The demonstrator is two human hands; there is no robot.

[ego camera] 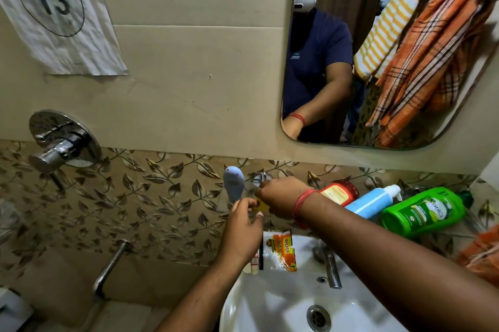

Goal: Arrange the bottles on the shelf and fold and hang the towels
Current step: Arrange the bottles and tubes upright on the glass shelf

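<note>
While both hands, the left hand [243, 226] and right hand [280, 196], are pinching a small yellow object [262, 206] at the glass shelf's [224, 202] left end, the toppled green plastic bottle [424, 212] is lying lengthwise along the shelf to their right, nearer the right hand.

Glass shelf [224, 200] below the mirror, carrying four bottles. A pale blue-grey bottle [233, 183] stands upright at the shelf's left end. A red bottle [341, 192] with a yellow label, a light blue pump bottle [374, 200] with a white dispenser, and a green bottle [424, 212] lie tipped on their sides at the right. An orange plaid towel [432, 61] and a yellow-and-white striped towel [383, 31] hang draped and unfolded, seen in the mirror.
</note>
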